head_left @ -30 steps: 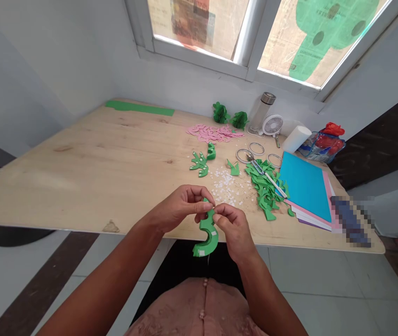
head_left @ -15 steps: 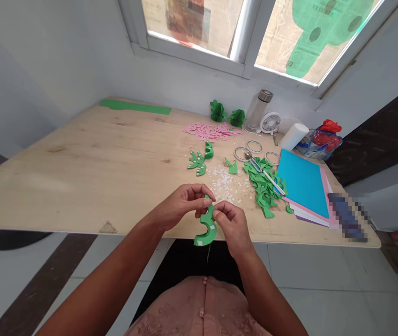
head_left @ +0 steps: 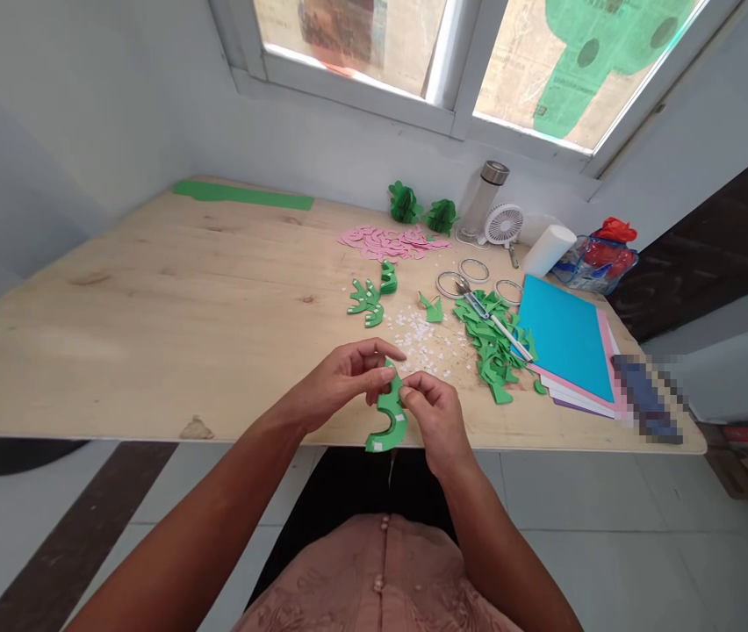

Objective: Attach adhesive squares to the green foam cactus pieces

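Observation:
Over the table's front edge, my left hand (head_left: 356,377) pinches the upper end of a curved green paper cutout (head_left: 392,430) between thumb and fingers. White tape-like squares dot the cutout's face. On its right edge, my right hand (head_left: 436,417) grips it with thumb and forefinger. Just beyond my hands lie small white paper bits (head_left: 419,332). Similar green cutouts with white squares (head_left: 366,303) rest farther back, beside a small green stack (head_left: 388,277).
Green paper scraps (head_left: 496,351) are heaped at right, with a white-handled craft knife or pliers-like tool (head_left: 493,320) on top. Coloured sheets (head_left: 568,333) lie beside them. Pink cutouts (head_left: 393,241), a glass bottle (head_left: 479,206), a small fan (head_left: 503,226) and tape rings (head_left: 475,269) stand behind.
The view has shifted slightly. My left forefinger has lifted and straightened away from the cutout's upper end; the right hand keeps its hold.

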`<state>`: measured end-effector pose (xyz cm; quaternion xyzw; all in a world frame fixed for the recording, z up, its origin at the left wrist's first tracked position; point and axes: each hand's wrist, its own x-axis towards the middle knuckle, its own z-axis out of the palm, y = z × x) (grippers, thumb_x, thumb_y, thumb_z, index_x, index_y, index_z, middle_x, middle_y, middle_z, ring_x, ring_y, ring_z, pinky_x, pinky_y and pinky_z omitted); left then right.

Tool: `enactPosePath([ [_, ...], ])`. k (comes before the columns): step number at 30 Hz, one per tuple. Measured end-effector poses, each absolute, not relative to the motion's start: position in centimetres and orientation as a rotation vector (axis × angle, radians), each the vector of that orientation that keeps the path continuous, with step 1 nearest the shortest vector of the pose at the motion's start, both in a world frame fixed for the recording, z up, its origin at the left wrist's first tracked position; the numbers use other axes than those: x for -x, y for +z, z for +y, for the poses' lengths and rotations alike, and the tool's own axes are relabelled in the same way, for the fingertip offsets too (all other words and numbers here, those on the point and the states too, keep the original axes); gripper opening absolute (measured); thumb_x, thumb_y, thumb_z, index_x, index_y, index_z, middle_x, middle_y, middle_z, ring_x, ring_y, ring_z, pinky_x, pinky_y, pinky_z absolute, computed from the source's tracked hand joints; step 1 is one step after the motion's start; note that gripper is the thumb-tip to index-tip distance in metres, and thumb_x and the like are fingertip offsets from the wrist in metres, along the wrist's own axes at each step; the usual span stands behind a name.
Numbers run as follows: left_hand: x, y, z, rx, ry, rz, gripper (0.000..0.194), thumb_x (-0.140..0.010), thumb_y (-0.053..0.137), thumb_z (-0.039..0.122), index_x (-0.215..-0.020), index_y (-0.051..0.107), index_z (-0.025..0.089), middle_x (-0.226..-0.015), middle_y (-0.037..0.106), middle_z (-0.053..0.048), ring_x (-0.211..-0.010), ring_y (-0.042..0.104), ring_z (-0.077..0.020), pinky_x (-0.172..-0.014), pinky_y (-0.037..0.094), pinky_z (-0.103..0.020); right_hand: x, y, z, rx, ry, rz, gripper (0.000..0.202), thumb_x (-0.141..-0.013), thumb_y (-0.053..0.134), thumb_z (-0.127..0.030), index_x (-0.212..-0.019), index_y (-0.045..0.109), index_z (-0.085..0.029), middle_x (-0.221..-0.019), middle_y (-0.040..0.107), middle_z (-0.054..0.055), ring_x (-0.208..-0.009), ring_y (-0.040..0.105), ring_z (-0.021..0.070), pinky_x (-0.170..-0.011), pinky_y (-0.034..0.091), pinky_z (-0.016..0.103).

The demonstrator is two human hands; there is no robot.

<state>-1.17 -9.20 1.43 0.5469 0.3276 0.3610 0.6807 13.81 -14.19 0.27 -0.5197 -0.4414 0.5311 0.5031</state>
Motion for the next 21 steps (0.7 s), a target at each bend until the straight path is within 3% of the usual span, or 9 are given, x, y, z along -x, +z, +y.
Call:
enactPosePath([
  [3,1.3,1.0,-10.1,-1.174,0.857,0.788,0.036,-0.079,0.064,0.035,-0.11,0.06,0.017,-0.069,0.058,0.001,-0.055,0.049,-0.0098,-0.056,0.042,-0.023,-13.7,0.2,-14.0,1.276,1.252,-0.992,0.014,-0.068,0.057,-0.029,-0.059,0.055,-0.018,-0.055,0.048,-0.004,-0.055,0.039,0.0107,-0.053,0.032,0.023],
  [8,1.2,0.3,-12.0,-1.112,0.939,0.875,0.025,-0.077,0.068,0.033,-0.096,0.063,0.017,-0.065,0.057,0.002,-0.059,0.053,-0.0113,-0.059,0.043,-0.024,-13.6,0.0,-13.8,1.283,1.228,-0.942,0.014,-0.067,0.058,-0.03,-0.061,0.055,-0.019,-0.056,0.047,-0.004,-0.056,0.038,0.0109,-0.054,0.031,0.024],
  [21,0.7,0.6,-12.5,-1.115,0.962,0.793,0.022,-0.07,0.075,0.026,-0.089,0.067,0.017,-0.073,0.062,-0.001,-0.064,0.055,-0.0112,-0.059,0.045,-0.023,-13.8,-0.1,-13.9,1.277,1.23,-0.952,0.013,-0.069,0.057,-0.03,-0.063,0.056,-0.019,-0.057,0.048,-0.004,-0.056,0.039,0.0108,-0.054,0.031,0.023],
])
